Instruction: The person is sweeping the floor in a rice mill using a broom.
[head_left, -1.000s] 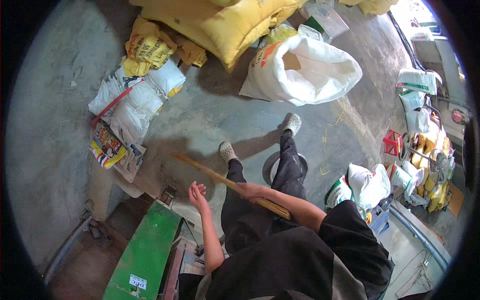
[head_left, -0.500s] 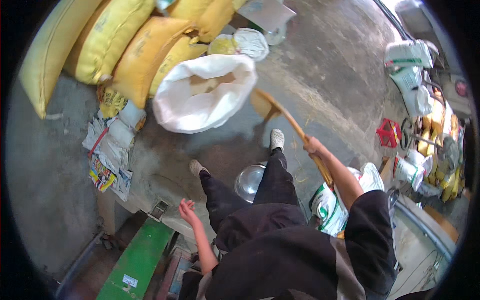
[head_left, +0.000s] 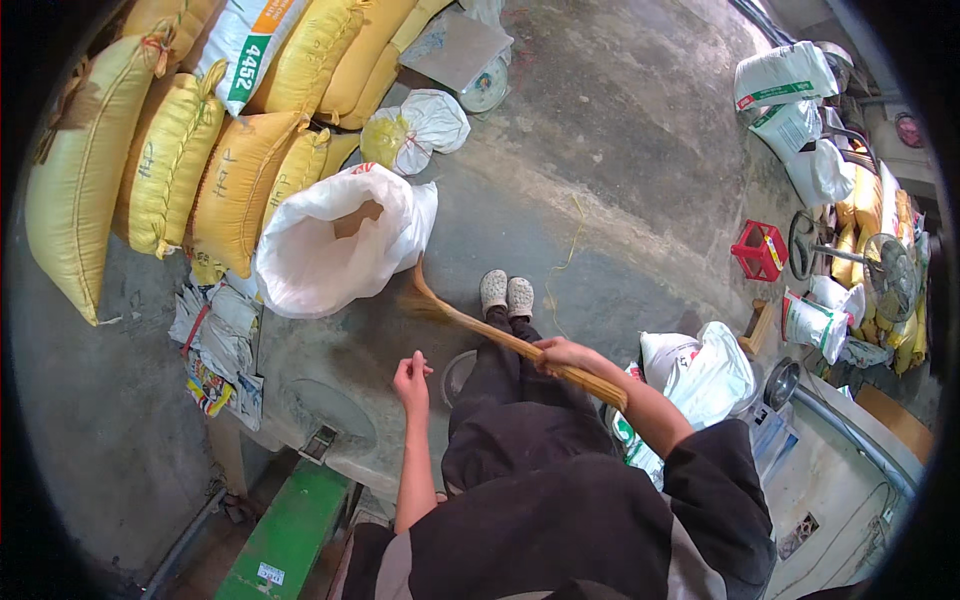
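Observation:
A straw broom (head_left: 485, 330) slants across in front of my legs, its long handle gripped by my right hand (head_left: 563, 355). The thick handle end sticks out beyond my wrist, toward the right. Its bristle end lies low by the near right edge of a big white woven sack (head_left: 320, 240). That sack stands with its mouth wide and some tan material visible inside. My left hand (head_left: 410, 380) is raised in front of my left side, fingers loosely bent and partly apart, with nothing in it. A metal basin (head_left: 455, 378) shows partly behind my legs.
Filled yellow sacks (head_left: 245, 185) are stacked at the far left. A bundle of folded bags (head_left: 215, 335) lies below them. White sacks (head_left: 705, 375) sit close on my right. Farther right are a red crate (head_left: 760, 250) and a fan (head_left: 890, 278). A green beam (head_left: 285, 535) runs at lower left.
The broom and my right hand have swung left, bringing the bristles close to the white sack. My left hand has moved up and right, its fingers more bent. My feet have come together.

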